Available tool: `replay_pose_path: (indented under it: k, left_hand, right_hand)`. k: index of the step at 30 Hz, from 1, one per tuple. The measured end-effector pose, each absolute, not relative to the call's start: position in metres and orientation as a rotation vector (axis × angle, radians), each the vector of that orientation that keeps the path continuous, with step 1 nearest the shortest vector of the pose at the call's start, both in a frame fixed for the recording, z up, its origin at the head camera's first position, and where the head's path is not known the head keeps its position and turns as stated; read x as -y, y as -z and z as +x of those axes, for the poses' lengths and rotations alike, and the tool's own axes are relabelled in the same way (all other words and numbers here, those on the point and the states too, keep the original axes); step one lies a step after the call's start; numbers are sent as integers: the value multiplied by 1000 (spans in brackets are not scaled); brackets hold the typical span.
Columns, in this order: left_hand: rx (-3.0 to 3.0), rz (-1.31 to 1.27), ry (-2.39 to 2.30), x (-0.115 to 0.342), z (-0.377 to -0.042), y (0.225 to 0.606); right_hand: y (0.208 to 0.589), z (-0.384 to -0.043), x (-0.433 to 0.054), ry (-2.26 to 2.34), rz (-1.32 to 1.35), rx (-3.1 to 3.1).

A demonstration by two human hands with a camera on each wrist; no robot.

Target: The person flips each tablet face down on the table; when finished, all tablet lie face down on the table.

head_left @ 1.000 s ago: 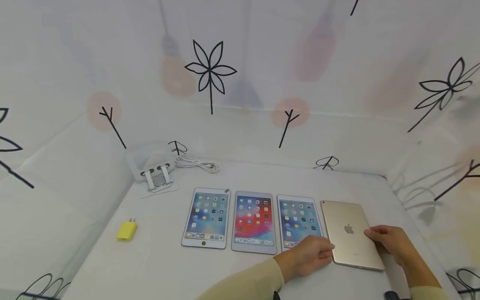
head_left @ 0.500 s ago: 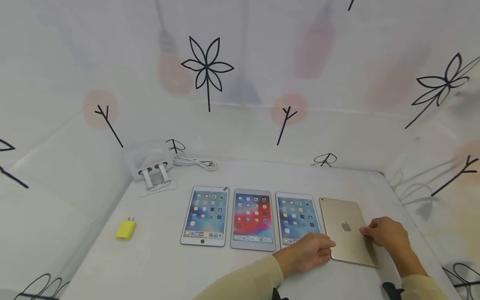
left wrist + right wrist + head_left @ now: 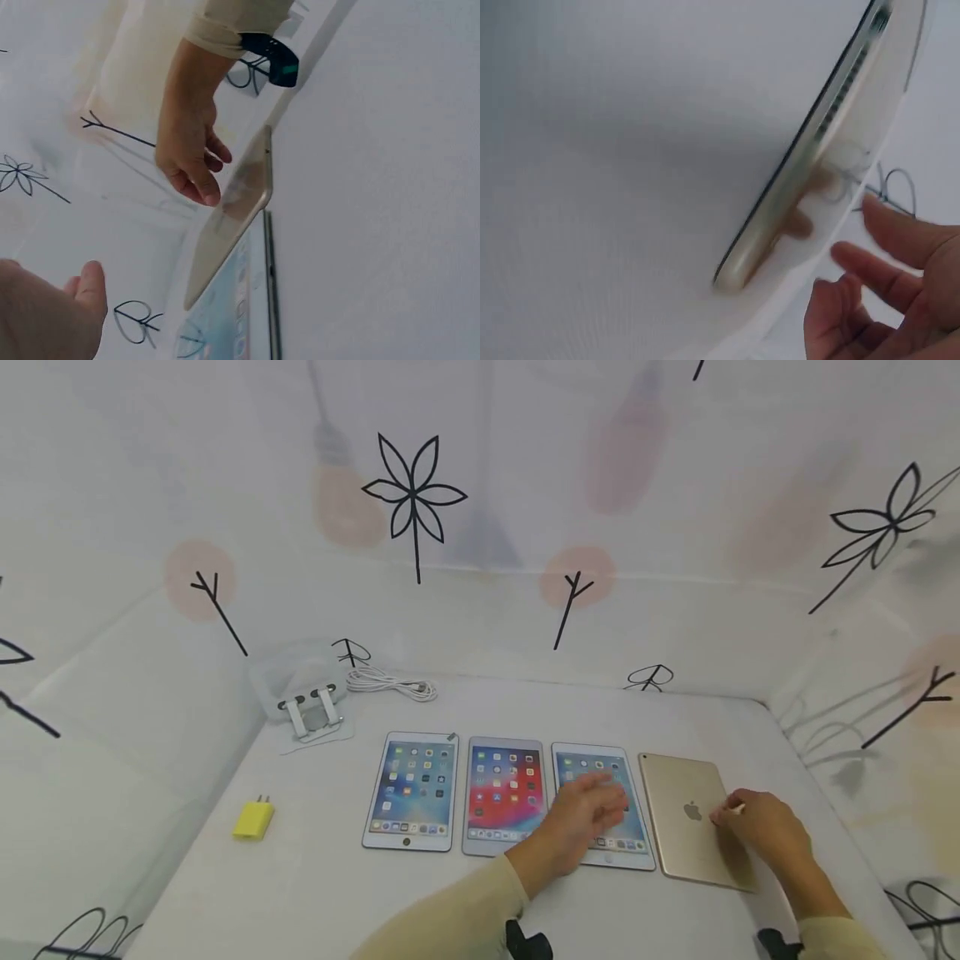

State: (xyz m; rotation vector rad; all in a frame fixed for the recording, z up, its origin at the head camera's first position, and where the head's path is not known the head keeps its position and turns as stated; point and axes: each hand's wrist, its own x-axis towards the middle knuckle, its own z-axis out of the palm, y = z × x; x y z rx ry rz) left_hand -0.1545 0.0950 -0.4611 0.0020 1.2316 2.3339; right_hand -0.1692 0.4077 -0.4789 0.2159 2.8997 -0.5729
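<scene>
A gold tablet lies face down on the table, its apple logo facing up. My right hand hovers above its right edge; in the right wrist view the hand has loosely bent, spread fingers, apart from the tablet, with nothing in them. To its left lies a white tablet, screen lit. Over that screen is my left hand, fingers relaxed, covering part of the icons. The left wrist view shows this hand raised and holding nothing.
Two more lit tablets, one with a red-blue screen and one with a blue screen, lie farther left. A yellow charger plug sits near the left edge. Behind are a coiled white cable and a clear plastic piece with white straps.
The right hand has let go of the gold tablet's right edge and lifted. My left hand has moved from the gold tablet's left side leftward over the neighbouring screen. The gold tablet has shifted slightly.
</scene>
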Motion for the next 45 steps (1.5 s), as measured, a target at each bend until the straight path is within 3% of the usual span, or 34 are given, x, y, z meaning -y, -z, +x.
replay_pose_path:
  k: [6, 14, 22, 45]
  left_hand:
    - [-1600, -87, -2461, -58, -159, 451]
    - [-1740, -235, -2307, -53, -163, 468]
    - [-1834, -261, -2059, -55, -162, 478]
    - [-1777, -184, -2026, -60, -153, 487]
  right_hand:
    - [478, -163, -380, 1025, 110, -2745]
    - [471, -167, -344, 1630, 82, -2313]
    - [472, -172, -326, 1645, 48, -2219]
    - [483, -171, -322, 1694, 105, -2211]
